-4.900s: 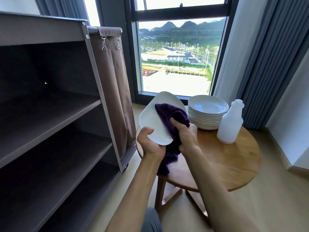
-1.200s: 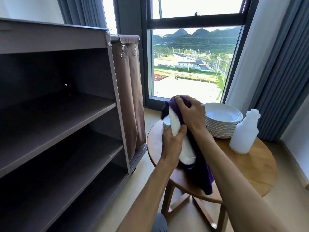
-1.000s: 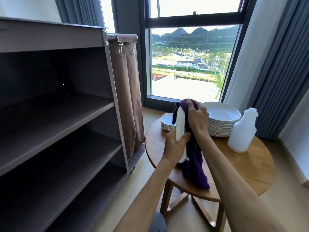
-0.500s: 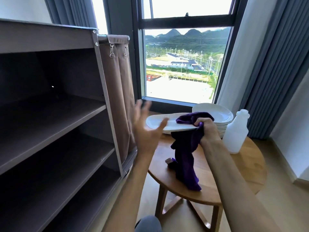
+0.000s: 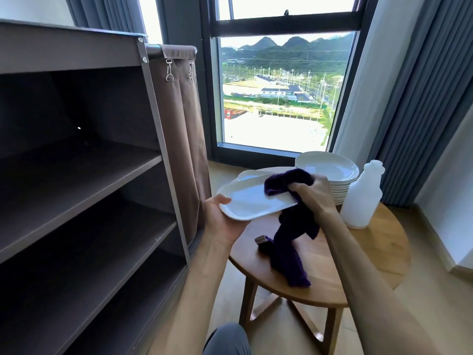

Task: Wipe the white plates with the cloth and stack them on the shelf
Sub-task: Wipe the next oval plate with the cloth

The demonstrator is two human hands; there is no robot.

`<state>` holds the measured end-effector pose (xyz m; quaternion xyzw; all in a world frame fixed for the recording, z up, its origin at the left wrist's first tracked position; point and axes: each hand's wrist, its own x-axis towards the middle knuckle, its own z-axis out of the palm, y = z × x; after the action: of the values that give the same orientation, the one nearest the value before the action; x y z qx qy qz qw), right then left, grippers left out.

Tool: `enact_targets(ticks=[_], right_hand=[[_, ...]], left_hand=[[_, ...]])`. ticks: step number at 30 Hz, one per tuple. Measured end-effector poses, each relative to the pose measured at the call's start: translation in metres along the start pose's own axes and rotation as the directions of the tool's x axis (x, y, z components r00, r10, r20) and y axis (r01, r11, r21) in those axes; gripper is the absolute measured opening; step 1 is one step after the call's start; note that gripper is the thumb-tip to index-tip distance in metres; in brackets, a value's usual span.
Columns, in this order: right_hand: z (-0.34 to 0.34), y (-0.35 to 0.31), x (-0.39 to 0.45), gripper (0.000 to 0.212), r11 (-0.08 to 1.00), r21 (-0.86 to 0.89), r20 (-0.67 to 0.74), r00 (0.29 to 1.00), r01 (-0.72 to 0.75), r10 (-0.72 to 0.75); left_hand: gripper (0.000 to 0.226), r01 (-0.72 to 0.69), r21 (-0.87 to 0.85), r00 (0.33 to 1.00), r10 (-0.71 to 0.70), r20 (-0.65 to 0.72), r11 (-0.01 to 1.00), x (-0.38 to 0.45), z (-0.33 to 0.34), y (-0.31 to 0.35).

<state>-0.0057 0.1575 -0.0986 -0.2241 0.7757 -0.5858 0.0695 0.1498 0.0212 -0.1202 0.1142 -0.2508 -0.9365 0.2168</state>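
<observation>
1. You face a tall window (image 5: 279,98) with grey curtains; a round wooden worktop (image 5: 363,257) stands at about 4 o'clock from centre, and a dark brown shelf (image 5: 84,175) unit fills the 9 o'clock side, a brown fabric bag (image 5: 184,139) hanging at its end.
2. The white plate (image 5: 250,201) you hold is smooth and glossy, nearly flat, tilted slightly, just left of the worktop's edge.
3. The purple cloth (image 5: 291,239) lies bunched on the plate's far end and hangs down past it onto the worktop.
4. A stack of white plates (image 5: 330,172) sits at the worktop's 12 o'clock, a smaller stack (image 5: 245,176) behind the held plate, a white bottle (image 5: 363,196) just right of the tall stack.
5. Your left hand (image 5: 222,219) cups the plate's near rim from beneath, thumb over the edge.
6. Your right hand (image 5: 314,193) is clenched around the cloth at the plate's right end, wrist bent down.
</observation>
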Motion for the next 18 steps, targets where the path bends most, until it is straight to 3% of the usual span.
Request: enact_targets(ticks=[1, 3, 4, 8, 10, 13, 15, 18], right_hand=[[0.004, 0.001, 0.004, 0.008, 0.984, -0.178, -0.032, 0.999, 0.028, -0.034], [0.014, 0.0, 0.006, 0.023, 0.848, -0.53, -0.087, 0.993, 0.021, -0.079], [0.019, -0.002, 0.006, 0.03, 0.783, -0.622, -0.117, 0.988, 0.006, -0.101], [0.032, -0.013, 0.005, 0.041, 0.743, -0.669, -0.209, 0.952, 0.029, -0.225], [0.038, -0.017, 0.005, 0.038, 0.729, -0.682, -0.211, 0.941, 0.052, -0.265], [0.044, -0.021, 0.006, 0.033, 0.847, -0.519, -0.197, 0.947, 0.117, -0.252], [0.046, -0.026, 0.006, 0.03, 0.963, -0.245, -0.175, 0.972, 0.112, -0.157], [0.049, -0.034, 0.005, 0.037, 0.998, 0.029, -0.175, 0.983, 0.055, -0.049]], left_hand=[[0.072, -0.014, 0.024, 1.0, 0.014, 0.006, 1.0, 0.0, 0.001, -0.003], [0.078, -0.043, 0.086, 0.999, 0.042, 0.011, 0.995, 0.0, 0.005, -0.009], [0.078, -0.052, 0.104, 0.999, 0.051, 0.009, 0.993, 0.0, 0.008, -0.012], [0.076, -0.142, 0.262, 0.988, 0.155, -0.027, 0.954, -0.001, 0.018, -0.02], [0.058, -0.173, 0.333, 0.982, 0.19, -0.019, 0.927, -0.003, 0.025, -0.025], [0.036, -0.241, 0.432, 0.966, 0.255, 0.026, 0.869, -0.006, 0.035, -0.03], [0.039, -0.26, 0.481, 0.962, 0.265, 0.06, 0.837, -0.007, 0.038, -0.03], [0.046, -0.31, 0.542, 0.949, 0.287, 0.131, 0.781, -0.005, 0.036, -0.033]])
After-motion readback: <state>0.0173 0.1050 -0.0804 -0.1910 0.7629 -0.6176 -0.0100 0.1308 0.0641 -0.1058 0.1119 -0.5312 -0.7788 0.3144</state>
